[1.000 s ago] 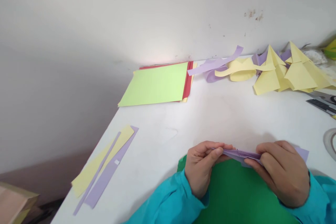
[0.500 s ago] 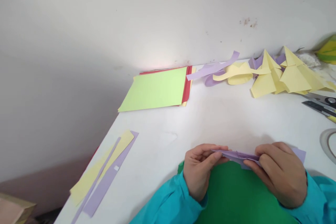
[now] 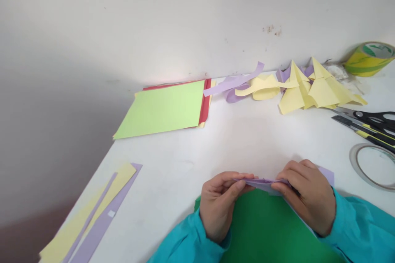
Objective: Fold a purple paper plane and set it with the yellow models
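Note:
Between both hands is a folded piece of purple paper (image 3: pixel 262 184), held nearly edge-on above a green sheet (image 3: pixel 265 226). My left hand (image 3: pixel 220 203) pinches its left end between thumb and fingers. My right hand (image 3: pixel 307 195) grips the right end, fingers bent over the top and thumb below. Part of the purple paper is hidden behind the right hand; another purple corner (image 3: pixel 327 174) shows beyond it, and I cannot tell whether it belongs to the same piece.
Yellow folded paper shapes (image 3: pixel 322 90), curled paper strips (image 3: pixel 267 88) and a light green paper stack (image 3: pixel 163 109) lie along the wall. Scissors (image 3: pixel 358 114), cutters (image 3: pixel 367 133) and tape rolls (image 3: pixel 359 164) are at right. Cut strips (image 3: pixel 101 213) lie at left.
The view has shifted to the right, bringing more of the scissors and tape rolls into sight. The purple paper looks flatter and more edge-on, with both hands still gripping it.

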`<state>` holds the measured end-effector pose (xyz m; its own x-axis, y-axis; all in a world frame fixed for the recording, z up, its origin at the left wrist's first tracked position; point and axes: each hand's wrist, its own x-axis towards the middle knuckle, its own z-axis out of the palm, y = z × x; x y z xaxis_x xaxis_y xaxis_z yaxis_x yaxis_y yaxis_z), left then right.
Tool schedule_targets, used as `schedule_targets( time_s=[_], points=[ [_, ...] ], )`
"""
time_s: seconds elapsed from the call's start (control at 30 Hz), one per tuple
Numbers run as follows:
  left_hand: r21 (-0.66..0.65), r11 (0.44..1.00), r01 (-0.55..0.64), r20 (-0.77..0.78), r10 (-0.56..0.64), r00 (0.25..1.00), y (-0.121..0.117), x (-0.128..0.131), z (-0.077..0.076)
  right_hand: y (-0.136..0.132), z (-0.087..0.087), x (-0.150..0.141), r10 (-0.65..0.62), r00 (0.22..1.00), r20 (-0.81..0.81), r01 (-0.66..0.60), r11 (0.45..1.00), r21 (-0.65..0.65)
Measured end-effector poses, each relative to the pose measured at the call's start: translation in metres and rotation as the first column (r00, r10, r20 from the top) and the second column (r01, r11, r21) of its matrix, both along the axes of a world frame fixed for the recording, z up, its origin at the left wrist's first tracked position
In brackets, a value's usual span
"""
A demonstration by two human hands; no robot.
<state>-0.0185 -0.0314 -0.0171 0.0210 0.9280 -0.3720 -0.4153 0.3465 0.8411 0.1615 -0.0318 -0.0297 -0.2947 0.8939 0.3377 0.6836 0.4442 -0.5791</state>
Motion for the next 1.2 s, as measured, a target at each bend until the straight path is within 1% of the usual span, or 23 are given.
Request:
schedule_targets(
  time_s=[0.17,0.33,0.47,0.57,0.67,0.9,1.1,1.2],
  points=[
    [0.046,0.999,0.023,0.032,-0.025,0.999,0.000,-0.003,-0.005,0.001,-0.003,-0.001,0.030,0.996,-0.084,-0.032,0.999,-0.027],
    [0.078,0.996,0.034,0.053,-0.038,0.998,-0.001,-0.002,-0.011,0.001,-0.002,-0.002,0.056,0.994,-0.090,-0.053,0.998,0.028],
    [0.073,0.988,0.137,-0.035,-0.135,0.990,-0.004,0.004,-0.011,0.000,0.002,-0.006,0.076,0.994,-0.073,-0.070,0.994,0.082],
    [0.074,0.987,0.139,-0.095,-0.132,0.987,-0.006,0.007,-0.009,-0.001,0.006,-0.009,0.096,0.993,-0.070,-0.088,0.990,0.114],
    [0.083,0.986,0.146,-0.106,-0.136,0.985,-0.007,0.007,-0.009,-0.001,0.009,-0.011,0.111,0.992,-0.064,-0.102,0.986,0.132],
    [0.070,0.988,0.139,-0.135,-0.129,0.982,-0.009,0.003,-0.015,-0.003,0.009,-0.010,0.153,0.984,-0.095,-0.147,0.987,0.070],
    [0.084,0.984,0.157,-0.126,-0.146,0.981,-0.010,0.004,-0.016,-0.007,0.006,-0.010,0.149,0.981,-0.126,-0.155,0.987,-0.042],
    [0.105,0.984,0.144,-0.118,-0.131,0.984,-0.009,0.004,-0.016,-0.008,0.006,-0.011,0.147,0.980,-0.132,-0.155,0.986,-0.054]
  ],
)
